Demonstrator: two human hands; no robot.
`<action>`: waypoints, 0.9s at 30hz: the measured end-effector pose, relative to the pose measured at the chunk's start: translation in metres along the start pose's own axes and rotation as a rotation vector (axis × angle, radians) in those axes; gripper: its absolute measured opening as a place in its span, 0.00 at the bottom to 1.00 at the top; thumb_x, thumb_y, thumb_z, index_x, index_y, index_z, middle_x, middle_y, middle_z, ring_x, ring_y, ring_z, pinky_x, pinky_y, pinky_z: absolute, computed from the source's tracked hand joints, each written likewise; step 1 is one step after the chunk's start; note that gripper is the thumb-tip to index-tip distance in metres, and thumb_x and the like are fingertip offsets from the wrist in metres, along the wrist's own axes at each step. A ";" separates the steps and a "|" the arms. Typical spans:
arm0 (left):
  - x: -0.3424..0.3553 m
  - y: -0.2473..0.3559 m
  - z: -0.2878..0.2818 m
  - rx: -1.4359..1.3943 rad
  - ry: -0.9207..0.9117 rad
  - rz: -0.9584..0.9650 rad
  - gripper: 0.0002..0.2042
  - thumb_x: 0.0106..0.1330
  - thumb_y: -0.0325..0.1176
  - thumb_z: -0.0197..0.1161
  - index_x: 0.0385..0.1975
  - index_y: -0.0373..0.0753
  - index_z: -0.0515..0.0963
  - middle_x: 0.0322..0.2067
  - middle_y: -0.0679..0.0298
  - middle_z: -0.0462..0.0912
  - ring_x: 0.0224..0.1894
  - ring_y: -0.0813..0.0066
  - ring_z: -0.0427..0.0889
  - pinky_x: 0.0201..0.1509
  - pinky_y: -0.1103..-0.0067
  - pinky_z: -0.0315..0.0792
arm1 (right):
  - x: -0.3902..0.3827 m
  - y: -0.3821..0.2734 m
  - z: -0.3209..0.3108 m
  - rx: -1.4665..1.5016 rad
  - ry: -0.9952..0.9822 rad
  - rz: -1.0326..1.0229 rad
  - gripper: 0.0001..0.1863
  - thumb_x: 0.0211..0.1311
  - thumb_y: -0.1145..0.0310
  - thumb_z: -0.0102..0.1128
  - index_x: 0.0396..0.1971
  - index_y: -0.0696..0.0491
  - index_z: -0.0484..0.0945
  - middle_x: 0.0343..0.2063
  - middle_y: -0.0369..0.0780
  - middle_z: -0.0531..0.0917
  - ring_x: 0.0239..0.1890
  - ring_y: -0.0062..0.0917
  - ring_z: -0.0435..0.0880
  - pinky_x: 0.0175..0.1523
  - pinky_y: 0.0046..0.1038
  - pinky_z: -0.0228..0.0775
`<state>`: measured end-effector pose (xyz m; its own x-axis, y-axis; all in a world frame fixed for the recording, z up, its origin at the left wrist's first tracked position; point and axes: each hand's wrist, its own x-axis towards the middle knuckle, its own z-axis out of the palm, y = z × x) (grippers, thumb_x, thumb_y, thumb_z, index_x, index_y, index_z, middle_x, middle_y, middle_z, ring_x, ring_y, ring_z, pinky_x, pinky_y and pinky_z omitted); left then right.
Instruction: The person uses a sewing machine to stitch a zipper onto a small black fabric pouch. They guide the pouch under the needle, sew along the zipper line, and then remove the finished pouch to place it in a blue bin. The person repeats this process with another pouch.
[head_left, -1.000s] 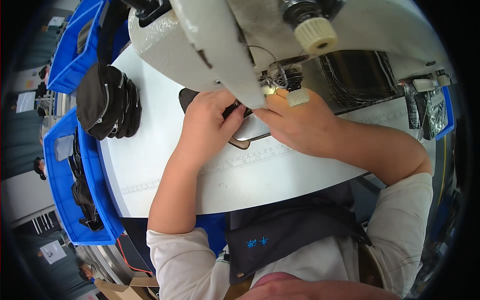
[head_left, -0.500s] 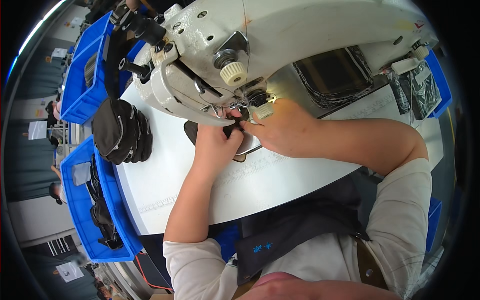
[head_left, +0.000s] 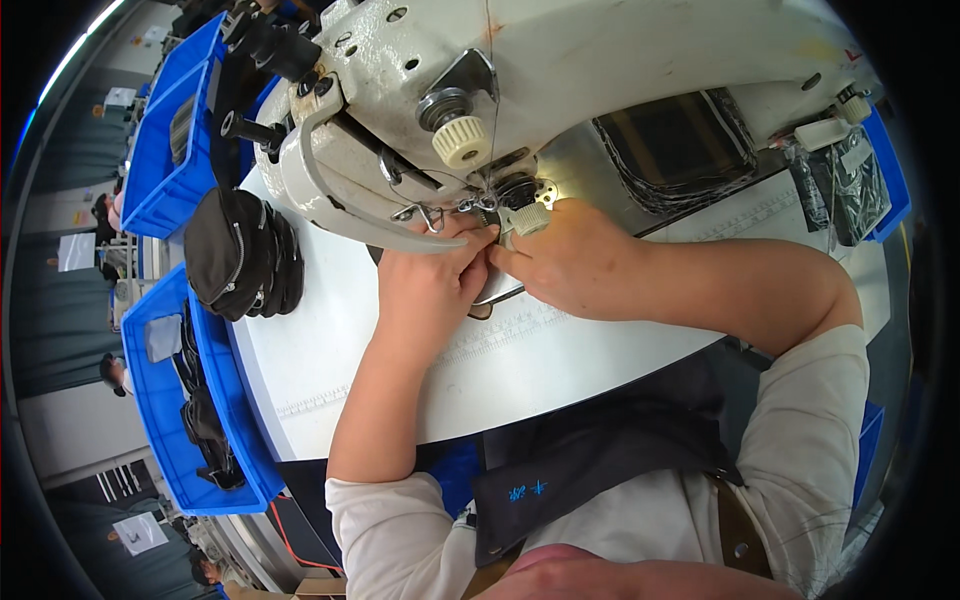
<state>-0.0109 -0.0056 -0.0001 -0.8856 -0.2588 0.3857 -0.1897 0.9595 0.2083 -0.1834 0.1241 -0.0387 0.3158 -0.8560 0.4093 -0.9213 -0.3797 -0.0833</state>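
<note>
My left hand [head_left: 428,290] is closed on a dark fabric piece [head_left: 374,254] below the sewing machine's needle area, thumb and fingertips drawn together. Most of the fabric is hidden under that hand and the machine's white curved guard. From the other side, my right hand [head_left: 575,262] has its fingers bent in at the same work, its fingertips meeting those of the left. Part of the right hand lies behind a cream knob [head_left: 530,218]. The white sewing machine [head_left: 590,60] arches over both hands, and a small lamp lights the needle area.
On the left of the white table [head_left: 330,350] stands a stack of dark zippered pouches [head_left: 245,255]. Blue bins [head_left: 262,470] flank it, one holding dark pieces. Beneath the machine arm lies a pile of dark fabric panels [head_left: 680,150]. Plastic-wrapped items [head_left: 850,185] are at the far right.
My left hand has shifted slightly left and its fingers have come closer to the right hand's, covering more of the dark fabric. The right hand has barely moved.
</note>
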 end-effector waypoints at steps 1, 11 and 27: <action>0.001 0.001 -0.003 -0.007 -0.019 -0.001 0.12 0.53 0.22 0.74 0.37 0.42 0.88 0.40 0.66 0.88 0.44 0.59 0.85 0.43 0.69 0.81 | 0.000 0.000 -0.002 0.004 -0.009 0.002 0.10 0.54 0.68 0.66 0.36 0.54 0.82 0.29 0.36 0.82 0.33 0.29 0.85 0.38 0.32 0.75; -0.003 -0.011 0.003 -0.173 -0.074 -0.037 0.11 0.57 0.21 0.71 0.40 0.37 0.85 0.41 0.61 0.88 0.47 0.55 0.84 0.52 0.67 0.78 | 0.000 0.000 -0.007 0.067 -0.028 0.017 0.16 0.57 0.67 0.68 0.46 0.52 0.84 0.30 0.35 0.81 0.33 0.28 0.84 0.36 0.33 0.75; -0.004 -0.010 -0.010 -0.177 -0.117 0.009 0.12 0.62 0.22 0.67 0.45 0.35 0.87 0.47 0.60 0.87 0.49 0.54 0.84 0.52 0.66 0.79 | 0.002 -0.004 -0.007 0.083 0.026 0.051 0.11 0.55 0.68 0.67 0.38 0.54 0.82 0.27 0.36 0.82 0.33 0.30 0.86 0.39 0.35 0.77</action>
<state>-0.0015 -0.0150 0.0059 -0.9321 -0.2257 0.2832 -0.1131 0.9243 0.3644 -0.1804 0.1266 -0.0310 0.2625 -0.8658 0.4259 -0.9136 -0.3651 -0.1792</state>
